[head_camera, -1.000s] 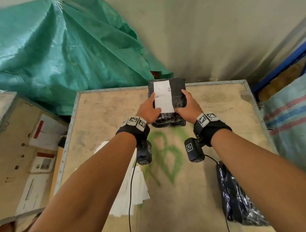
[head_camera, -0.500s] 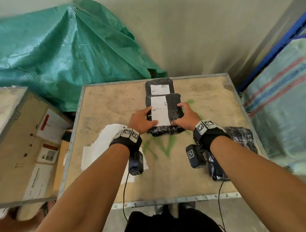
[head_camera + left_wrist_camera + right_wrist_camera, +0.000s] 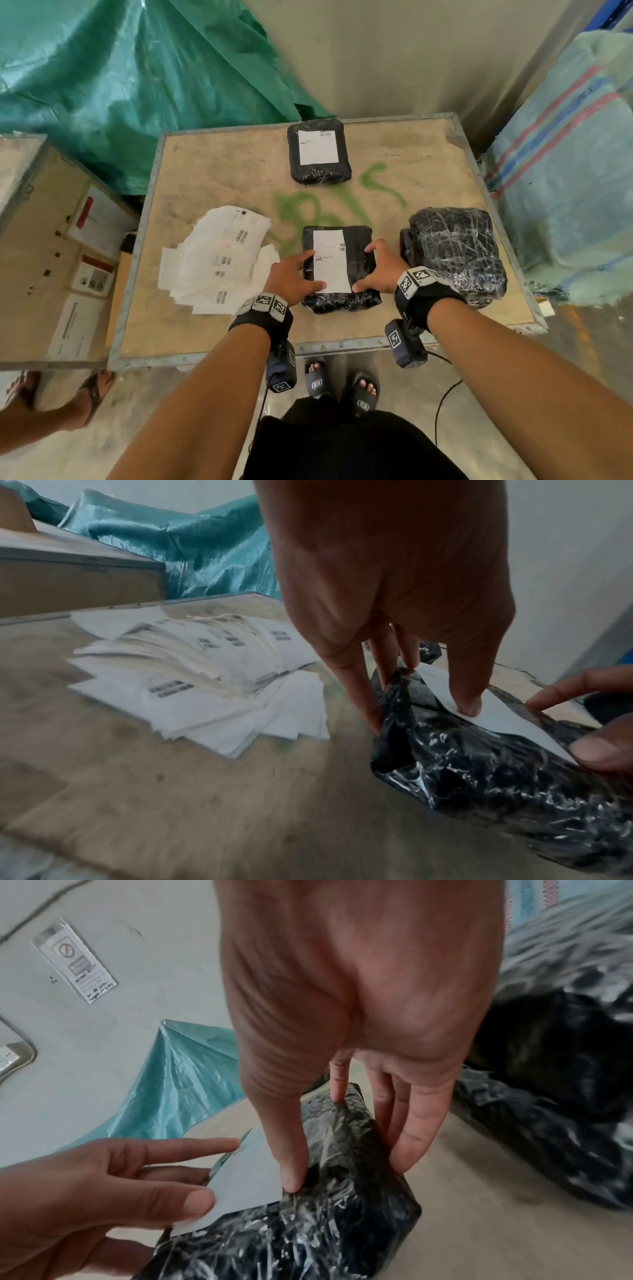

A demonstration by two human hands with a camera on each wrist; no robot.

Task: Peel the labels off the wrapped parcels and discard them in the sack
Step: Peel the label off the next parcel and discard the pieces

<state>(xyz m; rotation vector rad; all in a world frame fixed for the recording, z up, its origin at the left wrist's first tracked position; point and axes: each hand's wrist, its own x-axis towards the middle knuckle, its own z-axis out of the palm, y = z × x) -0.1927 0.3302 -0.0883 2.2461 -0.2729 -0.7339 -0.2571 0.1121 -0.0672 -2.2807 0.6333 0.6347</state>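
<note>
Starting at the left, a wooden crate (image 3: 51, 240) with stickers stood beside the wooden table (image 3: 212, 171), with a green tarp (image 3: 137, 85) heaped behind them. On the table's left part lay a fanned pile of loose white labels (image 3: 219, 260). Just right of that pile, the left hand (image 3: 291, 279) rested on the near parcel (image 3: 342, 270), a black plastic-wrapped bundle at the table's front middle; its thumb pressed the white label (image 3: 330, 260) still stuck to the top, and its fingers curled down over the parcel's left edge. The right hand (image 3: 378, 270) gripped the same parcel from the other side, thumb on the wrapping at the label's right edge, fingers bent round the right side. A second labelled parcel (image 3: 318, 150) lay well apart at the table's far edge. Near the right hand sat a bulkier black wrapped bundle (image 3: 455, 253) by the table's right edge. Beyond it, off the table, stood a pale woven sack (image 3: 565, 171) with red and blue stripes.
</note>
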